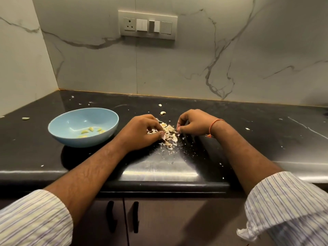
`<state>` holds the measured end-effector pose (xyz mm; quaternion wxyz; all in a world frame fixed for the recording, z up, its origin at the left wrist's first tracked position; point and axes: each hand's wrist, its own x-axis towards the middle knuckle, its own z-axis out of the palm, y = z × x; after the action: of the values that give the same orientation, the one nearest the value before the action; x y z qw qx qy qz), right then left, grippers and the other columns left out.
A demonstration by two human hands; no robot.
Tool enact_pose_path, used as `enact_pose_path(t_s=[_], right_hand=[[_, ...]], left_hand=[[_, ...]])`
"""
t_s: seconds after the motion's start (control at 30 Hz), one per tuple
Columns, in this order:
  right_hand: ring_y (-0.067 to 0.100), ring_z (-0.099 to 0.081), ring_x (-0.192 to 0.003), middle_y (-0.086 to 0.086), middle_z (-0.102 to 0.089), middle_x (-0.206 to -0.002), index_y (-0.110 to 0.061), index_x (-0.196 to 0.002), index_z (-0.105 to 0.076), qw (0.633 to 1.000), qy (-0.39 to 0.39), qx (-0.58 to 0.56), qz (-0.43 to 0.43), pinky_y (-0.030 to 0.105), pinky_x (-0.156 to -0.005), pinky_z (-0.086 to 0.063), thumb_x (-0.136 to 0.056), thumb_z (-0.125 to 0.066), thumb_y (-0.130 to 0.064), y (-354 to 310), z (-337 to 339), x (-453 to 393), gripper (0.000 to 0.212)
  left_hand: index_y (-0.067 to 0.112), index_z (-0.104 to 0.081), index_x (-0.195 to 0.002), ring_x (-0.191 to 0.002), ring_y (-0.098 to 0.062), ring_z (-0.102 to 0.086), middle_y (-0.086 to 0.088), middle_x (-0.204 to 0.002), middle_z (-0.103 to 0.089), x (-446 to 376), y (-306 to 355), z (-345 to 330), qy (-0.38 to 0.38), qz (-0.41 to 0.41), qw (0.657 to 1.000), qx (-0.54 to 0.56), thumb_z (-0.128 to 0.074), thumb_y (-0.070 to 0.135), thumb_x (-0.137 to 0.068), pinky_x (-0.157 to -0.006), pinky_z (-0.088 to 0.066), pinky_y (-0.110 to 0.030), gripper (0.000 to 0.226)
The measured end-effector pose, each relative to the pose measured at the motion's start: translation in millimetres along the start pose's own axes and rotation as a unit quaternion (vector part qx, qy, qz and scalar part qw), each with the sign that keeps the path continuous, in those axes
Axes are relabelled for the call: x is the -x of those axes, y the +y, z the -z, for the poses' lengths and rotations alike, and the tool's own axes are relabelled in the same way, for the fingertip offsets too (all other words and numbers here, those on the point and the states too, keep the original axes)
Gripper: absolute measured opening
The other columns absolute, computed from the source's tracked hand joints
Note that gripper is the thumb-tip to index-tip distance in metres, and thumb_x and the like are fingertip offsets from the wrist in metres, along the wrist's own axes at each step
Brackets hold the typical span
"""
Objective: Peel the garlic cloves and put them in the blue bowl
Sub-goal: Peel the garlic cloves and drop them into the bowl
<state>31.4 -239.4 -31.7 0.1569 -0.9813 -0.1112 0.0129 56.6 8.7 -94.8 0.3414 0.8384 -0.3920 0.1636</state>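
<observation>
A blue bowl (71, 121) stands on the black counter at the left, with several peeled yellowish cloves (91, 129) inside. To its right lies a heap of garlic skins (168, 132). My left hand (142, 131) rests on the heap's left side, fingers curled, pinching a pinkish garlic clove (163, 136) at the fingertips. My right hand (193, 124) hovers at the heap's right side, its thumb and fingers pinching a thin strip of skin. A loose clove (163, 113) lies just behind the hands.
Another clove (25, 118) lies far left on the black counter (248, 148), and a small piece (160, 105) sits near the back. Skin flakes are scattered around. A marble wall with a switch panel (148, 25) rises behind. Cabinet doors (122, 219) sit below the front edge.
</observation>
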Motion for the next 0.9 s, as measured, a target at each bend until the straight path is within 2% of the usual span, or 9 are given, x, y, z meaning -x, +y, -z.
enact_pose_path(t_s=[0.07, 0.2, 0.33, 0.47, 0.6, 0.67, 0.8, 0.9], right_hand=[[0.009, -0.069, -0.092, -0.008, -0.075, -0.094, -0.023, -0.098, -0.078, 1.000, -0.001, -0.013, 0.000, 0.021, -0.076, -0.052, -0.097, -0.071, -0.028, 0, 3, 0, 0.008], [0.007, -0.069, -0.089, -0.009, -0.076, -0.095, -0.023, -0.102, -0.079, 1.000, 0.001, 0.002, 0.017, 0.020, -0.074, -0.051, -0.095, -0.075, -0.036, -3, 0, -4, 0.016], [0.007, -0.066, -0.088, -0.014, -0.070, -0.089, -0.030, -0.095, -0.074, 0.999, 0.006, 0.039, 0.036, 0.020, -0.073, -0.050, -0.096, -0.075, -0.030, -1, -10, -9, 0.001], [0.004, -0.068, -0.091, -0.014, -0.073, -0.094, -0.031, -0.095, -0.072, 0.998, 0.029, -0.041, 0.041, 0.022, -0.076, -0.049, -0.098, -0.072, -0.032, 13, -11, -5, 0.003], [0.000, -0.068, -0.081, -0.012, -0.076, -0.089, -0.028, -0.096, -0.075, 0.982, 0.112, -0.139, 0.066, 0.019, -0.077, -0.051, -0.097, -0.075, -0.028, 22, -12, 1, 0.001], [0.002, -0.070, -0.082, -0.012, -0.077, -0.088, -0.026, -0.097, -0.079, 0.972, 0.144, -0.166, 0.080, 0.019, -0.078, -0.053, -0.094, -0.079, -0.028, 22, -13, 0, 0.004], [0.006, -0.074, -0.087, -0.011, -0.079, -0.091, -0.028, -0.102, -0.081, 0.968, 0.117, -0.198, 0.099, 0.019, -0.081, -0.056, -0.089, -0.084, -0.031, 18, -17, 1, 0.014], [0.005, -0.070, -0.097, -0.015, -0.076, -0.106, -0.032, -0.106, -0.080, 0.966, 0.109, -0.203, 0.117, 0.020, -0.084, -0.051, -0.087, -0.084, -0.042, 14, -16, 7, 0.023]], left_hand=[[0.034, -0.081, -0.092, -0.091, -0.011, -0.069, 0.016, -0.099, -0.071, 0, -1, 1, 0.007, 0.003, 1.000, 0.011, -0.076, 0.046, -0.088, -0.081, -0.059, -0.041, 0.014], [0.035, -0.081, -0.092, -0.091, -0.011, -0.069, 0.015, -0.099, -0.072, -1, -3, 1, 0.006, 0.008, 1.000, 0.023, -0.082, 0.039, -0.088, -0.081, -0.060, -0.044, 0.006], [0.032, -0.080, -0.094, -0.091, -0.011, -0.068, 0.014, -0.099, -0.071, -1, -3, 1, 0.010, 0.012, 1.000, 0.023, -0.082, 0.033, -0.090, -0.082, -0.060, -0.042, 0.005], [0.027, -0.078, -0.097, -0.089, -0.011, -0.066, 0.013, -0.097, -0.069, -2, -3, 1, 0.012, 0.018, 1.000, 0.012, -0.078, 0.031, -0.093, -0.081, -0.060, -0.041, 0.006], [0.027, -0.076, -0.100, -0.090, -0.008, -0.066, 0.014, -0.097, -0.069, -3, -2, 1, 0.008, 0.023, 1.000, 0.005, -0.075, 0.029, -0.096, -0.084, -0.060, -0.040, 0.005], [0.026, -0.077, -0.102, -0.092, -0.007, -0.067, 0.015, -0.099, -0.071, -3, -2, 2, 0.004, 0.027, 1.000, 0.008, -0.075, 0.029, -0.096, -0.086, -0.060, -0.041, 0.006], [0.025, -0.081, -0.105, -0.105, -0.007, -0.069, 0.015, -0.109, -0.074, -2, -1, 3, -0.019, 0.012, 0.999, 0.023, -0.073, 0.025, -0.098, -0.096, -0.060, -0.038, 0.011], [0.023, -0.081, -0.105, -0.108, -0.005, -0.069, 0.015, -0.112, -0.073, -2, 2, 4, -0.017, 0.014, 1.000, 0.020, -0.070, 0.020, -0.100, -0.101, -0.058, -0.037, 0.013]])
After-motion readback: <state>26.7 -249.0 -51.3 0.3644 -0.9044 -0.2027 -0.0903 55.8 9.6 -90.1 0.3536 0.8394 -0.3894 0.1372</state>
